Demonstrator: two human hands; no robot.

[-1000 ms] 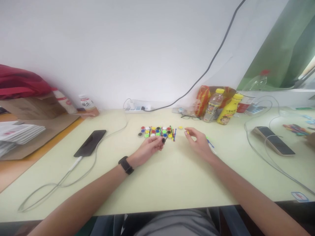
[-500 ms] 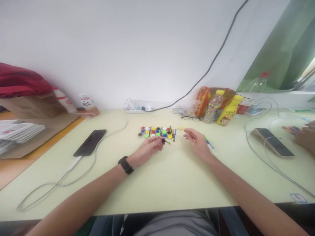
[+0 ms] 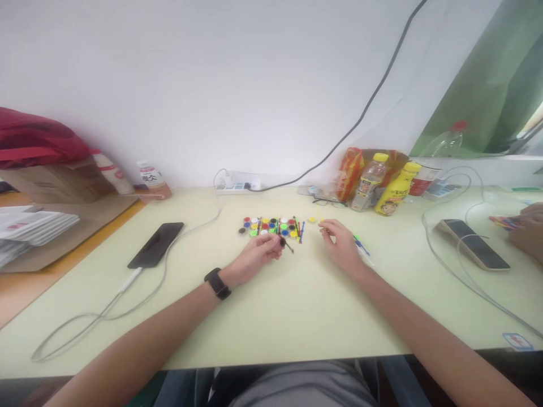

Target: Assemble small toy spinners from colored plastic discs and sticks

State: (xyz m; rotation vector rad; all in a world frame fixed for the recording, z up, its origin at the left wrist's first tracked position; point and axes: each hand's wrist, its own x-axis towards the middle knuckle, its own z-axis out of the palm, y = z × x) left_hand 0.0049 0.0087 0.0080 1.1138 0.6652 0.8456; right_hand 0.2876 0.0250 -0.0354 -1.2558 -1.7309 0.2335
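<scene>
My left hand [image 3: 261, 252], wearing a black watch [image 3: 218, 284], pinches a small black disc piece with a thin dark stick [image 3: 289, 247] pointing down and right from the fingertips. To its right, my right hand [image 3: 340, 243] hovers over the table with thumb and forefinger together on what looks like a thin yellow stick [image 3: 321, 221]. Beyond my hands lie rows of coloured round discs [image 3: 265, 226], with thin sticks among them. Several sticks [image 3: 301, 232] stand at the right end of the rows. A lone yellow disc [image 3: 311, 220] sits near my right fingertips.
A phone [image 3: 156, 245] on a white cable lies left. More sticks [image 3: 361, 247] lie beside my right hand. Bottles [image 3: 370, 183], glasses [image 3: 330, 202] and a power strip [image 3: 237, 189] are at the back. A grey device [image 3: 473, 244] and another person's hand [image 3: 528, 229] are right.
The dark stick at my left fingertips now tilts more steeply downward. My right hand has barely shifted, and the yellow bit at its fingertips points more upward.
</scene>
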